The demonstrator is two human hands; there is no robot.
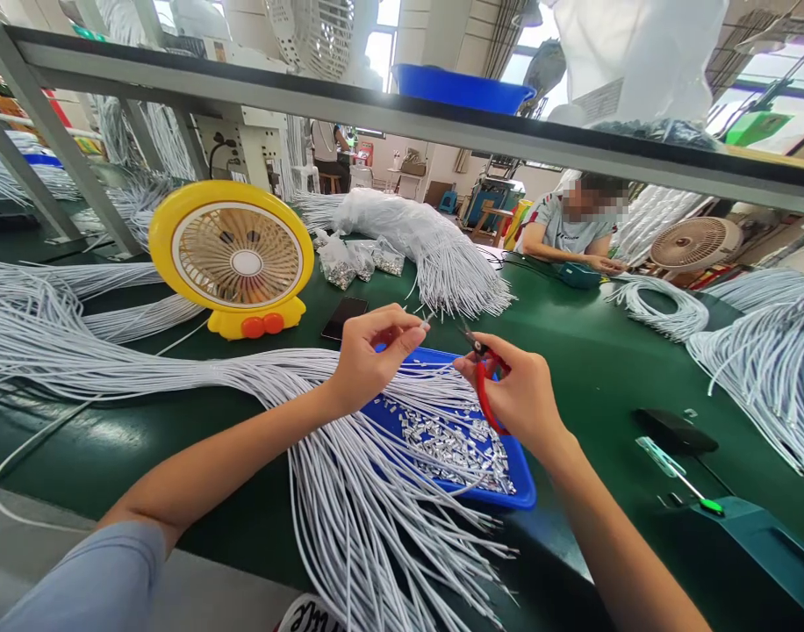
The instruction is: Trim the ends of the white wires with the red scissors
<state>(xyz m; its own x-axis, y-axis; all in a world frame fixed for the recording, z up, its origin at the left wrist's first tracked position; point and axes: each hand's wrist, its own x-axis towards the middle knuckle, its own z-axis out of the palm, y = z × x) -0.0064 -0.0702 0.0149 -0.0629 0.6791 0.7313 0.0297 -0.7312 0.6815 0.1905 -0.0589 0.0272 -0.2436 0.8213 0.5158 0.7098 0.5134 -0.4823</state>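
My left hand (374, 351) is raised over the back edge of a blue tray (524, 491), thumb and forefinger pinched on a thin white cable end. My right hand (524, 386) holds red-handled scissors (484, 395), their blades pointing up and left, a short gap from the cable end. Many small silvery metal pieces (441, 443) lie in the tray. A thick bundle of white cables (349, 474) runs from the left, spreads across the tray's left side and hangs toward me, below my left forearm.
A yellow fan (234, 259) stands at left beside a dark phone (345, 318). Bagged cables (455, 263) and small bags of parts (342, 263) lie behind. A teal box (750, 553) is at right. Across the table sits a person (566, 228). A metal shelf beam (349, 101) crosses above.
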